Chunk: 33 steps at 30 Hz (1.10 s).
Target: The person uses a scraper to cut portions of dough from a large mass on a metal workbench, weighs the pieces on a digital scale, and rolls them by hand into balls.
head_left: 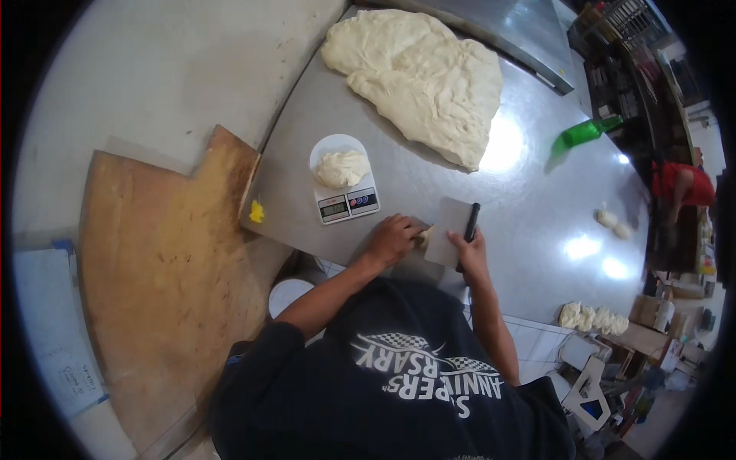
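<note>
My right hand (471, 251) grips the black handle of a dough scraper (445, 234), its flat metal blade turned to the left. Close to the blade, the fingers of my left hand (393, 239) are closed on a small piece of dough (425, 237). Beyond my left hand stands a white kitchen scale (328, 207) with a lump of dough (342, 169) on its round plate. A large slab of dough (429, 80) spreads over the far part of the steel table (399, 180).
A green bottle (589, 132) lies on its side at the far right. Two small dough pieces (613, 223) rest on the table's right, and several more dough lumps (593, 318) sit at its near right edge. A wooden board (153, 268) stands left. Another person in red (682, 184) is at far right.
</note>
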Each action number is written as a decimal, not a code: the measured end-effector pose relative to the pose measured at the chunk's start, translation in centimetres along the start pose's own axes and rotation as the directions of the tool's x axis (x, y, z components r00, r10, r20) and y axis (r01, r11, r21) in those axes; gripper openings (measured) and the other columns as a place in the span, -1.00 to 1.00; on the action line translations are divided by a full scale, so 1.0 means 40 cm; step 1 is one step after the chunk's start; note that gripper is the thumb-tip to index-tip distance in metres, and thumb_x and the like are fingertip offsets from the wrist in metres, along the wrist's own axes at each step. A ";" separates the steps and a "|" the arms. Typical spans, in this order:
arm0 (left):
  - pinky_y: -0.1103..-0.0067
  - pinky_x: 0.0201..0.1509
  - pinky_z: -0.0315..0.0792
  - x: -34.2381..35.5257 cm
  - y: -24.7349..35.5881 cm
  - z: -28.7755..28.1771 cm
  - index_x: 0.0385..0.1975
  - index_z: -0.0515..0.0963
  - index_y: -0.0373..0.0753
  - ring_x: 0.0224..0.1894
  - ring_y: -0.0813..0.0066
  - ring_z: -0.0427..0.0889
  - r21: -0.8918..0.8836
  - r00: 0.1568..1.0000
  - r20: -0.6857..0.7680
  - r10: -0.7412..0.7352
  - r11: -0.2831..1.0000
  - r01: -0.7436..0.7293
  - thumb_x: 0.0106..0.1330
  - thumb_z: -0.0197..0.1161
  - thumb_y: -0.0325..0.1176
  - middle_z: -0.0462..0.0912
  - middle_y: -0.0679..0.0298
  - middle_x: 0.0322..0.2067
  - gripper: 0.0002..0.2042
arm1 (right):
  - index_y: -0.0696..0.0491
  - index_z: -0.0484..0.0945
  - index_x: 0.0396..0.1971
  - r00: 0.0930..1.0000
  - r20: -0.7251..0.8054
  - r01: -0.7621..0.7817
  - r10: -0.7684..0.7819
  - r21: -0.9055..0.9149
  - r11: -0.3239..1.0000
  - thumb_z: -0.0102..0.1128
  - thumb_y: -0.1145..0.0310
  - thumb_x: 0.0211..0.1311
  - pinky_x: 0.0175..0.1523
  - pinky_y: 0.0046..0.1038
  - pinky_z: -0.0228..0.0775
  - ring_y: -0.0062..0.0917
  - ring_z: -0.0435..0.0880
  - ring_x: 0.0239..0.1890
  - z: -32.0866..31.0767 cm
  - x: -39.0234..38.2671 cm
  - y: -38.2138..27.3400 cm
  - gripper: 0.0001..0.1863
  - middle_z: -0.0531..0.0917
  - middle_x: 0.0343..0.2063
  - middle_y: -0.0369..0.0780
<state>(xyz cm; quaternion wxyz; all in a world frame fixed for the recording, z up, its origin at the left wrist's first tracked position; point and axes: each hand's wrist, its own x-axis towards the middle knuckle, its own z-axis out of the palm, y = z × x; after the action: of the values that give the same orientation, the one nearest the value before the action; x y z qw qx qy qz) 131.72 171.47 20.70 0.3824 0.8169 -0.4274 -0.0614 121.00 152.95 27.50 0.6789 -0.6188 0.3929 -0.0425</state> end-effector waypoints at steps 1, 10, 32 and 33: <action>0.33 0.01 0.52 -0.002 0.002 0.000 -0.19 0.77 -0.16 -0.13 0.20 0.62 0.008 1.000 -0.012 -0.011 1.000 0.011 0.18 0.46 -0.27 0.68 0.26 -0.30 -0.77 | 0.20 0.51 0.04 1.000 0.012 0.015 -0.014 -0.076 0.997 0.43 0.37 0.27 -0.01 -0.40 0.57 -0.48 0.71 -0.14 -0.002 -0.004 0.001 -0.58 0.72 -0.17 -0.16; 0.38 -0.07 0.53 -0.019 -0.004 -0.032 -0.27 0.79 -0.15 -0.19 0.27 0.63 0.019 1.000 0.005 -0.020 1.000 0.020 0.18 0.48 -0.28 0.69 0.29 -0.35 -0.83 | 0.27 0.40 -0.06 0.952 0.102 0.280 -0.290 -0.674 0.683 0.40 0.28 0.16 -0.16 0.04 0.52 0.19 0.69 -0.22 0.065 0.031 0.078 -0.51 0.68 -0.28 0.23; 0.19 0.40 0.25 0.020 -0.057 -0.119 0.13 0.65 -0.17 0.28 -0.06 0.41 0.102 0.984 -0.180 -0.020 0.994 0.039 0.34 0.22 -0.32 0.52 0.01 0.21 -0.63 | 0.24 0.50 0.07 0.990 0.101 -0.102 0.100 0.012 0.995 0.45 0.38 0.27 -0.05 -0.40 0.64 -0.44 0.76 -0.19 0.011 0.010 -0.030 -0.54 0.73 -0.16 -0.10; 0.20 0.43 0.25 0.003 -0.073 -0.054 0.12 0.66 -0.19 0.29 -0.07 0.40 -0.014 0.999 0.002 0.032 0.999 -0.032 0.31 0.24 -0.32 0.52 0.01 0.22 -0.63 | 0.24 0.49 0.08 0.991 0.098 -0.095 0.094 0.008 0.995 0.45 0.38 0.27 -0.05 -0.39 0.64 -0.44 0.76 -0.19 0.006 0.011 -0.027 -0.54 0.73 -0.16 -0.10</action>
<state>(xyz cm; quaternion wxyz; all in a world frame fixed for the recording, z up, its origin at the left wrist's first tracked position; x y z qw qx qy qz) 134.63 173.60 20.27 0.3885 0.8073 -0.4404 -0.0589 121.91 152.66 28.19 0.7026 -0.5965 0.3876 0.0174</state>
